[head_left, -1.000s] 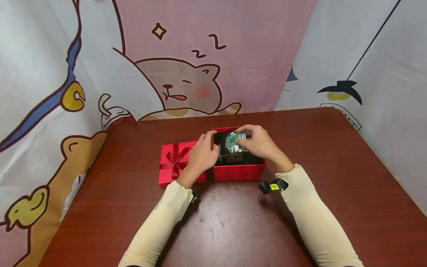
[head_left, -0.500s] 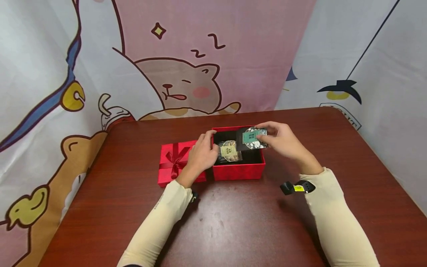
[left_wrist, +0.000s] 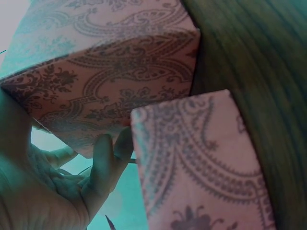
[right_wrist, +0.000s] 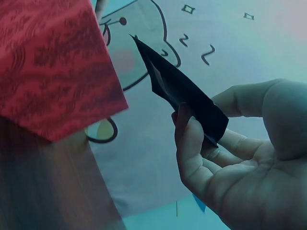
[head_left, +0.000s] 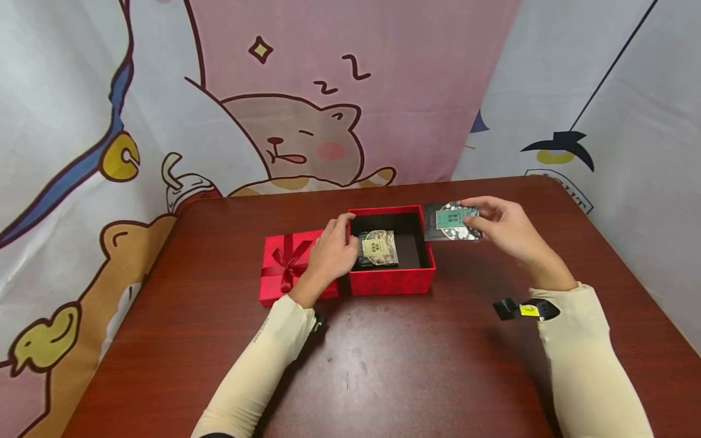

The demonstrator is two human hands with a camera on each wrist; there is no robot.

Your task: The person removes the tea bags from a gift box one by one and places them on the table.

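My right hand (head_left: 501, 228) pinches a flat black packet (head_left: 438, 230) with a green label, just beyond the right wall of a red gift box (head_left: 391, 283). In the right wrist view the packet (right_wrist: 182, 88) shows edge-on between thumb and fingers, raised beside the box (right_wrist: 57, 72). My left hand (head_left: 333, 252) holds the left rim of the open box, with fingers at its far left corner. The left wrist view has that hand (left_wrist: 62, 187) against the box's patterned end wall (left_wrist: 120, 91). Inside the box, at its left, lies another packet (head_left: 378, 247) with a pale yellow label.
The red lid (head_left: 296, 243) with a ribbon bow (head_left: 288, 265) lies left of the box, partly behind my left hand. Both rest on a brown wooden table (head_left: 383, 365). A cartoon-print curtain (head_left: 427, 91) hangs behind the table.
My right hand has lifted the green-label packet out of the box and carried it rightward past the right wall, uncovering the yellow-label packet. My left hand has stayed on the left rim.
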